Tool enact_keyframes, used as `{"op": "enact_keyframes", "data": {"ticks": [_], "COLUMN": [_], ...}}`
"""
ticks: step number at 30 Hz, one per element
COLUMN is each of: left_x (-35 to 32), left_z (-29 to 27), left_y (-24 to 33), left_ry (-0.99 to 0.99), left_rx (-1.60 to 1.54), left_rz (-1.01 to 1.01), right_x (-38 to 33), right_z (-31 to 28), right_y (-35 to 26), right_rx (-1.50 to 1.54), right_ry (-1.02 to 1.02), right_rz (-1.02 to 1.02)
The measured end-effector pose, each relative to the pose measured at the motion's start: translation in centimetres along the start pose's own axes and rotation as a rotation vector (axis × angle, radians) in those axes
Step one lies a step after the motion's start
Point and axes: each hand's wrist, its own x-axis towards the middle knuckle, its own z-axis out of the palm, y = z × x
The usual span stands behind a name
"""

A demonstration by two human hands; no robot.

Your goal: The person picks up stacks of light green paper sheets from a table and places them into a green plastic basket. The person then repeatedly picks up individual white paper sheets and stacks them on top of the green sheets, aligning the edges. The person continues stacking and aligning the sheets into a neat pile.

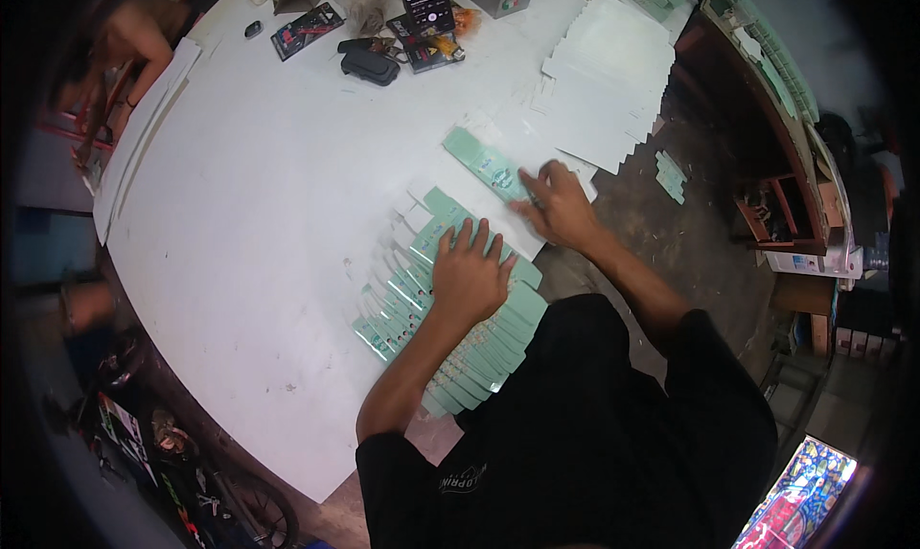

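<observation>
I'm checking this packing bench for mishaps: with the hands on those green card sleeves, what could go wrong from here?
1. The left hand presses flat on the fanned row of green sleeves; a slip could scatter the overlap.
2. The right hand touches a single green sleeve beside the stacked white sheets; a sweep might knock them off the table edge.

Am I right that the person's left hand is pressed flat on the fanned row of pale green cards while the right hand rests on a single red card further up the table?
Not quite: the head view shows the single card under the right hand is pale green, not red. The rest holds: the left hand lies flat on the fanned row of pale green cards on the white table.
</observation>
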Motion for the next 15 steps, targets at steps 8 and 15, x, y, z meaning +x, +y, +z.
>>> {"op": "enact_keyframes", "data": {"ticks": [8,15], "left_x": [-0.5,0.0], "left_z": [-1.5,-2.2], "left_y": [0.8,-0.9], "left_ry": [0.078,0.076], "left_rx": [0.14,-0.137], "left_rz": [0.041,0.14], "right_x": [0.0,0.8], "right_z": [-0.2,-3.1], "right_y": [-3.9,4.9], "right_rx": [0.709,0.409], "right_ry": [-0.471,-0.144], "right_rz": [0.296,0.443]}}
